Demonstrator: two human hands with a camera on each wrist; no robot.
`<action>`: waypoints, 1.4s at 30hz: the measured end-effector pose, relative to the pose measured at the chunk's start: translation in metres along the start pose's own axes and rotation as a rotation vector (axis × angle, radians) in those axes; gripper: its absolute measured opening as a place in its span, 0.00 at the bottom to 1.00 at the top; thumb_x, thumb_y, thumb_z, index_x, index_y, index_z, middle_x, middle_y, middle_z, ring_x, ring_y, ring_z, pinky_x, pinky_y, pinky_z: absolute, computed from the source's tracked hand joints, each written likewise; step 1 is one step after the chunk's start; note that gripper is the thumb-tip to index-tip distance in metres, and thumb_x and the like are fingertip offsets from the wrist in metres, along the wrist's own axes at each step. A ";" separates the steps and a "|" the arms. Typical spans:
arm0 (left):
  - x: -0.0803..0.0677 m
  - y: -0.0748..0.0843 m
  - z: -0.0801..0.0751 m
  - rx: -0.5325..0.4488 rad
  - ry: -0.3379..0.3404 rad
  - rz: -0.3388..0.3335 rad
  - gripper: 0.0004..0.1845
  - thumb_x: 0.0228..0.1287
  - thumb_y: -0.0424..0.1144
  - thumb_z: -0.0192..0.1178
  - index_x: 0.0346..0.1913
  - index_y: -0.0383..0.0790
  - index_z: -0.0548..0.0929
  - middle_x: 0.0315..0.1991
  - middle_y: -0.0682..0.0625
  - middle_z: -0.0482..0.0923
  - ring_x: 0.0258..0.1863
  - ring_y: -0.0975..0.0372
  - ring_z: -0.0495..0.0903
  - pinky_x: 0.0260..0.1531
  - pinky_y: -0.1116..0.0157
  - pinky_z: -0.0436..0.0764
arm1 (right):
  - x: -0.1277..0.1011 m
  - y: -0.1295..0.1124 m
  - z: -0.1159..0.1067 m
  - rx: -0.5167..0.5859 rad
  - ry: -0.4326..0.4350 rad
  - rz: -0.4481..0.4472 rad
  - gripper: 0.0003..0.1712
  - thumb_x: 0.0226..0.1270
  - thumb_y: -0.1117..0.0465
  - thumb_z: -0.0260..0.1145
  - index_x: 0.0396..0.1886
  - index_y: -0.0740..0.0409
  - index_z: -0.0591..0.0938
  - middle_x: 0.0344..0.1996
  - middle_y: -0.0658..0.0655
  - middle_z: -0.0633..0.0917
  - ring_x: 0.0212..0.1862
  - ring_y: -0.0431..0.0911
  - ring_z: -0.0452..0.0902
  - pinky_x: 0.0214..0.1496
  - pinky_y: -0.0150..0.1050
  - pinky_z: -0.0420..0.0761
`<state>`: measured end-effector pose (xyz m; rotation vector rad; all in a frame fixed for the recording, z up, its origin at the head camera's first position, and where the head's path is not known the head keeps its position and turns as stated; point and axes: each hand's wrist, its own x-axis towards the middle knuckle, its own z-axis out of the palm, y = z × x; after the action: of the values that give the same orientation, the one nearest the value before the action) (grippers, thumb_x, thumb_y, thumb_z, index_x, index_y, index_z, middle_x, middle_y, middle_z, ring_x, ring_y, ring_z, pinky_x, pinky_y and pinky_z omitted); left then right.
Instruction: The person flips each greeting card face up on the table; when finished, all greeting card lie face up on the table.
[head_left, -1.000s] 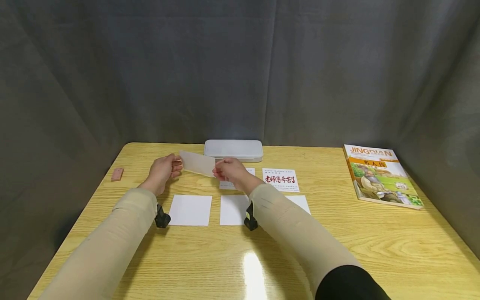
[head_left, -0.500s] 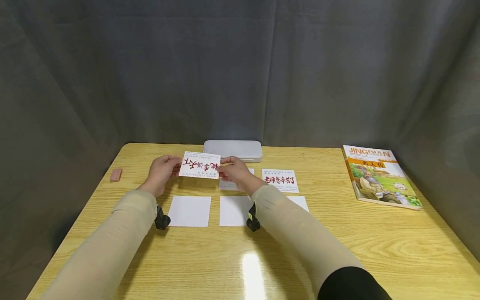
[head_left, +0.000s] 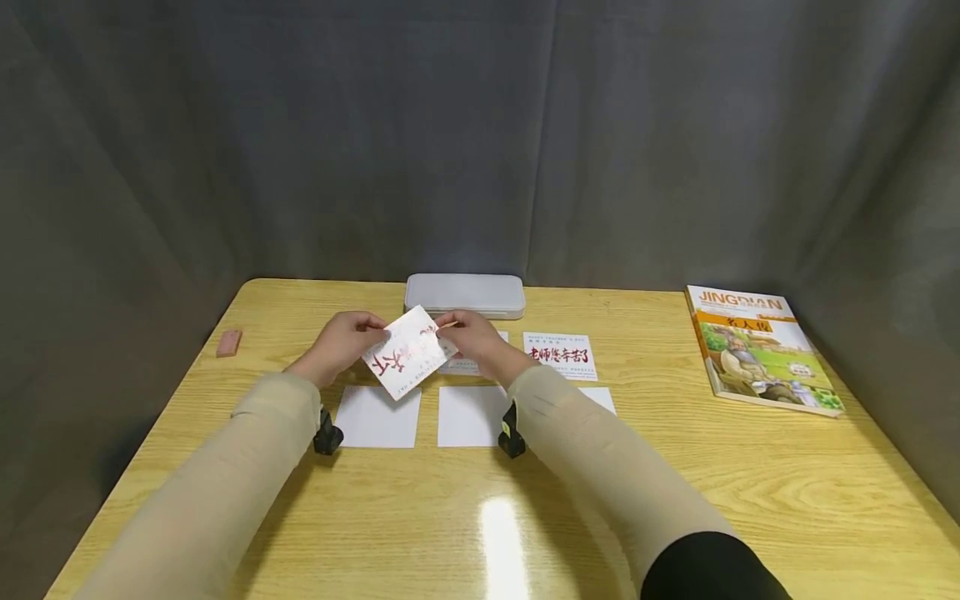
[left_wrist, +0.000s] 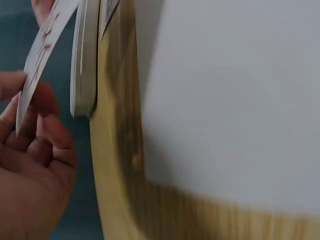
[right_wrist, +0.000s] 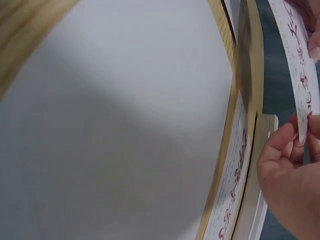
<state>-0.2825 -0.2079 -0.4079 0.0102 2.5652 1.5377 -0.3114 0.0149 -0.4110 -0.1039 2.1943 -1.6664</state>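
Card in the air, tilted, between both hands.
Left hand point(head_left: 341, 343) and right hand point(head_left: 472, 337) pinch the card point(head_left: 403, 362) by its edges; blank sheets point(head_left: 378, 416) lie under the wrists, printed cards point(head_left: 561, 357) beyond — this one is not yet laid down.

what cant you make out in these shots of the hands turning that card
- Small print on the held card: too small in the head view, edge-on and blurred in both wrist views.
- Card lying behind the right hand: mostly hidden by it in the head view.
- Third blank sheet: largely covered by the right sleeve.
- Left hand: cut off by the left wrist view's edge.
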 end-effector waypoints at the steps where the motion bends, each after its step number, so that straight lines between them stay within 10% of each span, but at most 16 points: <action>1: 0.000 0.002 0.003 0.013 -0.023 0.009 0.14 0.78 0.36 0.57 0.54 0.28 0.82 0.44 0.42 0.80 0.38 0.60 0.76 0.38 0.66 0.78 | 0.000 0.000 -0.001 0.003 -0.012 0.000 0.12 0.79 0.64 0.59 0.56 0.60 0.82 0.48 0.55 0.82 0.44 0.45 0.76 0.47 0.40 0.78; 10: 0.003 0.018 0.016 -0.038 0.032 0.038 0.11 0.78 0.36 0.57 0.50 0.30 0.82 0.37 0.46 0.79 0.31 0.63 0.76 0.30 0.70 0.77 | 0.005 0.000 -0.005 0.161 -0.043 -0.013 0.13 0.80 0.64 0.59 0.58 0.63 0.81 0.47 0.55 0.83 0.41 0.43 0.77 0.45 0.37 0.77; 19: 0.001 0.021 0.011 -0.439 0.282 0.007 0.06 0.80 0.36 0.54 0.51 0.37 0.71 0.39 0.50 0.83 0.34 0.66 0.79 0.43 0.62 0.78 | 0.002 0.008 0.008 0.315 -0.137 -0.032 0.08 0.77 0.70 0.61 0.52 0.67 0.78 0.37 0.56 0.83 0.37 0.43 0.79 0.44 0.36 0.80; 30: 0.001 0.017 0.016 -0.590 0.335 -0.077 0.16 0.78 0.34 0.55 0.62 0.34 0.70 0.41 0.52 0.76 0.36 0.64 0.75 0.50 0.61 0.77 | 0.001 0.005 0.016 0.487 -0.016 -0.104 0.03 0.77 0.71 0.59 0.40 0.62 0.75 0.36 0.57 0.83 0.41 0.47 0.82 0.44 0.35 0.82; 37: -0.005 0.015 0.017 -0.250 0.387 -0.076 0.26 0.75 0.37 0.56 0.67 0.31 0.59 0.61 0.39 0.60 0.57 0.52 0.64 0.58 0.58 0.67 | 0.006 0.007 0.021 0.288 0.078 -0.019 0.04 0.75 0.70 0.58 0.45 0.64 0.75 0.35 0.57 0.80 0.36 0.45 0.79 0.40 0.35 0.82; 42: -0.007 0.015 0.025 0.217 0.111 0.025 0.22 0.73 0.39 0.56 0.61 0.27 0.71 0.63 0.32 0.66 0.61 0.43 0.65 0.62 0.47 0.68 | 0.006 0.009 0.025 0.205 0.078 0.021 0.03 0.75 0.70 0.58 0.44 0.65 0.76 0.32 0.56 0.79 0.31 0.43 0.77 0.34 0.33 0.80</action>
<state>-0.2733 -0.1795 -0.4053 -0.0186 2.8167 1.2945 -0.3069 -0.0073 -0.4267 0.0401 2.0570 -1.9009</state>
